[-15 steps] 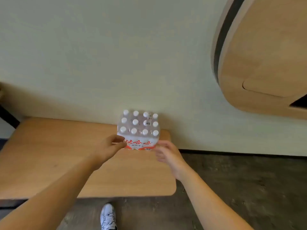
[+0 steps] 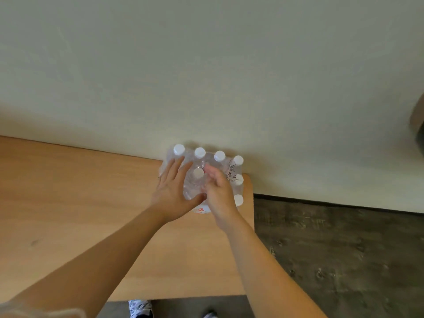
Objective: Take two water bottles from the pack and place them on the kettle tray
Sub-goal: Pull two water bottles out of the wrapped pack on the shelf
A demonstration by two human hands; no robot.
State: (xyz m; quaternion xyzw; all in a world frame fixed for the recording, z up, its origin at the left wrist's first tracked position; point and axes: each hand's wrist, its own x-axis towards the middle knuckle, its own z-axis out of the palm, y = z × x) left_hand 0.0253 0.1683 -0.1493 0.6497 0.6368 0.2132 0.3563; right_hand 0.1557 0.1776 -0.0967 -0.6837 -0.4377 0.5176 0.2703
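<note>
A shrink-wrapped pack of water bottles (image 2: 207, 160) with white caps stands at the far right corner of a wooden table (image 2: 68, 203), against the wall. My left hand (image 2: 173, 191) lies flat on top of the pack's left side, fingers spread. My right hand (image 2: 219, 191) is on top of the middle of the pack, fingers curled into the plastic wrap beside one bottle cap (image 2: 198, 173). No kettle tray is in view.
A pale wall (image 2: 206, 76) rises right behind the table. Dark floor (image 2: 339, 249) lies to the right of the table's edge. My shoes (image 2: 140, 308) show below the table's near edge. A brown shape (image 2: 417, 125) sits at the right border.
Both hands have moved from the pack's front side up onto its top. The camera has come closer, and the wooden furniture at upper right has left the view.
</note>
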